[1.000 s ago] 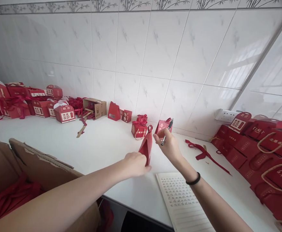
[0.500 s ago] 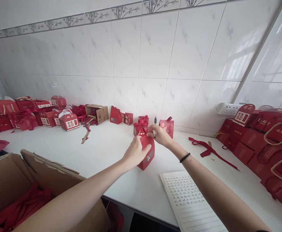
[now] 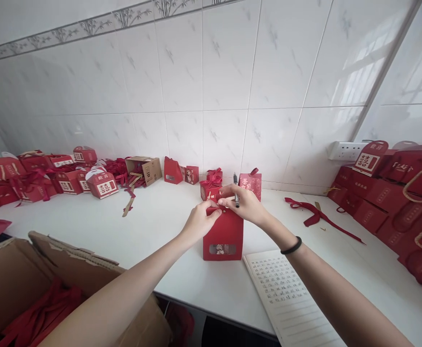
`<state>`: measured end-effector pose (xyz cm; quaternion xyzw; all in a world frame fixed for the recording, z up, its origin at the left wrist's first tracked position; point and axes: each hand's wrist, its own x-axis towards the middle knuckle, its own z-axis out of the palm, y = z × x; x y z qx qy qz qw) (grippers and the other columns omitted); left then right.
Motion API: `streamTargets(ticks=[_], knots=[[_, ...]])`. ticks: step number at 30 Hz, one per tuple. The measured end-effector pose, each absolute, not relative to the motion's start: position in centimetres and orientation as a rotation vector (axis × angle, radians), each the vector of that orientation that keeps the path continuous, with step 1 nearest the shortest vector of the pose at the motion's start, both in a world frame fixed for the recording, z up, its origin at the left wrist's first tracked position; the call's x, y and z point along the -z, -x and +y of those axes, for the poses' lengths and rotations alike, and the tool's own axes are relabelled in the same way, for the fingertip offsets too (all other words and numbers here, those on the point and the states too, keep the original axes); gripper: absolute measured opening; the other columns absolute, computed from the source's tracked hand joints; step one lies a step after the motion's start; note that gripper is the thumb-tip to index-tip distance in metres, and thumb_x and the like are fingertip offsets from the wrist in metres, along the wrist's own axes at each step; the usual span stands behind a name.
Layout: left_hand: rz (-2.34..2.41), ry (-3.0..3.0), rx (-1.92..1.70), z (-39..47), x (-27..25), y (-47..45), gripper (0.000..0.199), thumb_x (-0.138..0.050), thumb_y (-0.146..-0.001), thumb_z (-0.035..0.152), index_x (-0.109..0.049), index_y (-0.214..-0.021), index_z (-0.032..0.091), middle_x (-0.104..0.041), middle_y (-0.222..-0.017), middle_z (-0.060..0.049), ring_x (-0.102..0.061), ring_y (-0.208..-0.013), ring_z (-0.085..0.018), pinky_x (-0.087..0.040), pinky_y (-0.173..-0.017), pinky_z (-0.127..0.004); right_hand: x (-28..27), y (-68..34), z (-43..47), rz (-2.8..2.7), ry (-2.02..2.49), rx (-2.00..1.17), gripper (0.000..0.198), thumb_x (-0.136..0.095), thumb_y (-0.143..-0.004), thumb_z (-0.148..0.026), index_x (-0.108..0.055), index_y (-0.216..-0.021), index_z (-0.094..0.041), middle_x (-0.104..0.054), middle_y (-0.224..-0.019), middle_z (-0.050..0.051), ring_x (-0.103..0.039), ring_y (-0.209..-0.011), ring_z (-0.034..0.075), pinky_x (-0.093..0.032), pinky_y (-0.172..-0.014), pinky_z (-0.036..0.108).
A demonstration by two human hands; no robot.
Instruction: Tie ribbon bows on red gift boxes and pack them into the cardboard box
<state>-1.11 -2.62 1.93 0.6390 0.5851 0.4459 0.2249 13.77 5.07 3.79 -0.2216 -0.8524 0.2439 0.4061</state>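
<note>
In front of me on the white table (image 3: 182, 236) stands a red gift box (image 3: 222, 231), its front with a small clear window facing me. My left hand (image 3: 201, 220) is closed, thumb and fingers pinching at the box's top edge from the left. From the right, my right hand (image 3: 245, 203) pinches at the same top edge, close to the left fingertips. A dark pen (image 3: 236, 190) is tucked upright between the right fingers. Whatever small piece lies between the fingertips is mostly hidden. Just behind stands a red box with a ribbon bow (image 3: 211, 183).
An open notebook (image 3: 272, 274) with handwriting lies at the near right. A cardboard carton (image 3: 88, 253) of red ribbons is at the near left. Red boxes are stacked at right (image 3: 377, 197) and far left (image 3: 33, 178). Loose ribbon (image 3: 314, 216) lies right of centre.
The red gift box has turned so its windowed front faces me. My left hand has shifted from the box's side to its top edge, and my right hand has moved slightly right.
</note>
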Motion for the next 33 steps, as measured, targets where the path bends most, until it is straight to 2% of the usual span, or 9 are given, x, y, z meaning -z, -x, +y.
streamTargets(ticks=[4, 10, 16, 22, 26, 30, 33], knots=[[1.643, -1.77, -1.257, -3.0, -2.3, 0.9, 0.013, -0.049, -0.077, 0.027, -0.06, -0.078, 0.018, -0.065, -0.088, -0.002, -0.059, -0.086, -0.019, -0.045, -0.077, -0.03, -4.0, -13.2, 4.8, -2.101, 0.435, -0.627, 0.011, -0.055, -0.081, -0.029, -0.053, -0.081, -0.018, -0.061, -0.081, 0.002, -0.058, -0.071, 0.017, -0.044, -0.062, 0.027], [1.613, -1.802, -1.25, -2.8, -2.2, 0.9, 0.017, -0.054, -0.077, 0.031, -0.06, -0.084, 0.018, -0.065, -0.096, -0.004, -0.058, -0.093, -0.02, -0.043, -0.083, -0.031, -1.8, -12.6, 4.6, -1.866, 0.457, -0.57, 0.009, -0.048, -0.081, -0.028, -0.045, -0.082, -0.019, -0.056, -0.077, 0.002, -0.052, -0.065, 0.016, -0.041, -0.059, 0.027], [1.619, -1.894, -1.126, -3.1, -2.7, 0.7, 0.015, -0.052, -0.08, 0.033, -0.059, -0.079, 0.019, -0.066, -0.092, 0.0, -0.059, -0.087, -0.018, -0.044, -0.078, -0.03, -2.7, -13.3, 5.0, -1.933, 0.388, -0.735, 0.011, -0.051, -0.082, -0.027, -0.045, -0.08, -0.019, -0.055, -0.073, 0.0, -0.053, -0.067, 0.017, -0.041, -0.063, 0.029], [1.661, -1.939, -1.204, -3.3, -2.5, 0.3, 0.012, -0.057, -0.076, 0.028, -0.06, -0.084, 0.02, -0.066, -0.094, 0.0, -0.06, -0.091, -0.018, -0.045, -0.08, -0.029, -5.2, -15.1, 4.1, -2.183, 0.405, -0.604, 0.005, -0.054, -0.081, -0.021, -0.054, -0.084, -0.016, -0.06, -0.079, 0.002, -0.056, -0.071, 0.017, -0.041, -0.064, 0.029], [1.641, -1.945, -1.211, -3.2, -2.4, 0.3, 0.011, -0.057, -0.075, 0.027, -0.06, -0.084, 0.021, -0.066, -0.094, 0.0, -0.061, -0.092, -0.018, -0.047, -0.079, -0.028, -6.0, -16.0, 3.5, -2.283, 0.441, -0.541, 0.002, -0.053, -0.082, -0.014, -0.053, -0.084, -0.016, -0.06, -0.08, 0.002, -0.056, -0.072, 0.017, -0.041, -0.062, 0.027], [1.704, -1.969, -1.24, -3.3, -2.4, 0.3, 0.009, -0.057, -0.074, 0.028, -0.058, -0.078, 0.02, -0.065, -0.089, 0.0, -0.061, -0.086, -0.017, -0.046, -0.076, -0.029, -6.0, -15.7, 3.2, -2.276, 0.502, -0.439, 0.013, -0.048, -0.082, -0.003, -0.051, -0.083, -0.016, -0.061, -0.077, 0.0, -0.057, -0.069, 0.016, -0.039, -0.058, 0.025], [1.797, -1.952, -1.272, -3.4, -2.3, 0.5, 0.009, -0.056, -0.074, 0.028, -0.054, -0.071, 0.02, -0.063, -0.08, 0.0, -0.059, -0.075, -0.016, -0.045, -0.068, -0.029, -6.0, -15.2, 2.5, -2.233, 0.618, -0.348, 0.007, -0.05, -0.089, -0.01, -0.05, -0.086, -0.017, -0.061, -0.083, 0.003, -0.058, -0.07, 0.017, -0.039, -0.058, 0.025]])
